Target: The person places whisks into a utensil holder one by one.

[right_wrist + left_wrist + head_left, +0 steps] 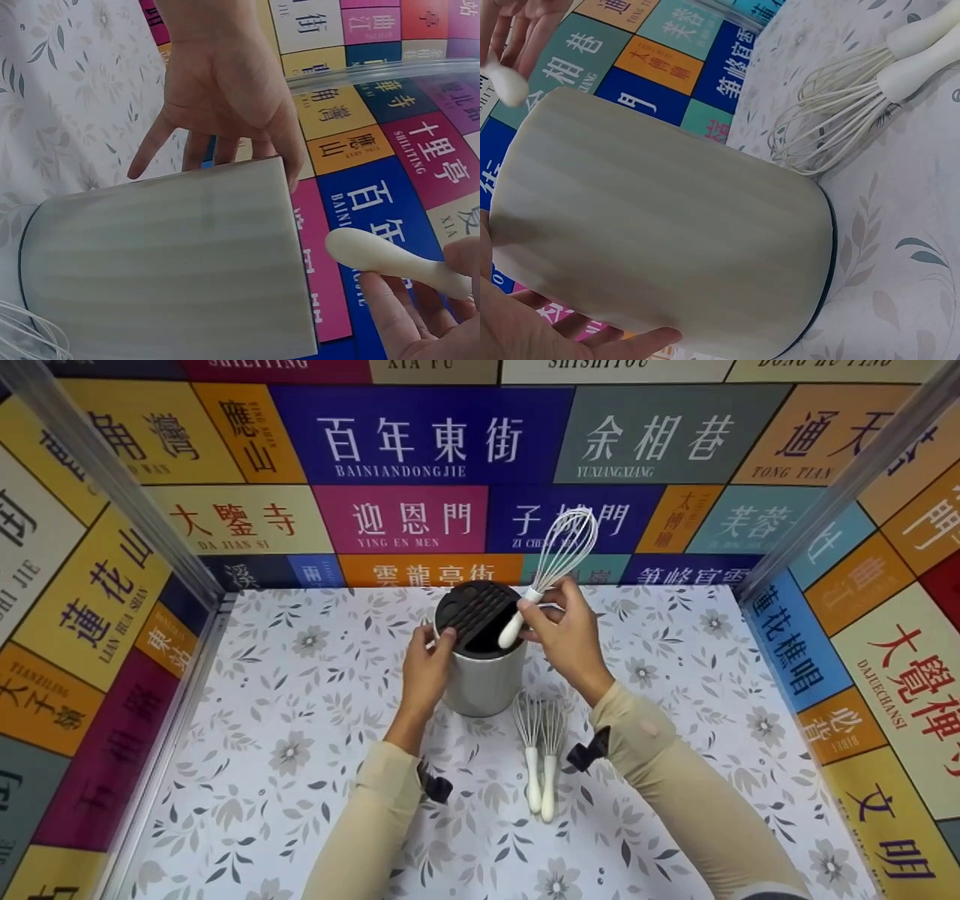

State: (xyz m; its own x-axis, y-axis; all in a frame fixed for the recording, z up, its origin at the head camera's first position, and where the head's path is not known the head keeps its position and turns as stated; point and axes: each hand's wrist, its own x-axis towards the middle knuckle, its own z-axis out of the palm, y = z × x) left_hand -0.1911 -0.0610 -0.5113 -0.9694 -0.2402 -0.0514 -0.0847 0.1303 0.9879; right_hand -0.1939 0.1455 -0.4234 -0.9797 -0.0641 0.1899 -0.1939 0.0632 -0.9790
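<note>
A light grey utensil holder (pixel 484 684) stands upright on the table, topped by a black slotted insert (pixel 463 611). My left hand (pixel 426 673) grips its left side, thumb up at the rim and fingers spread along the wall. Between thumb and fingers, my right hand (pixel 571 639) pinches a white whisk (pixel 512 628) near the top of its handle. Its wire loops point up and its handle end slants down over the insert's large opening. In the right wrist view the whisk handle (pixel 382 253) appears beyond the holder's rim.
Two more white whisks (pixel 548 784) lie side by side on the table just in front of the holder, handles toward me. The flower-patterned tabletop (pixel 292 802) is bounded by a back wall (pixel 420 442) and side walls covered in coloured lettered panels.
</note>
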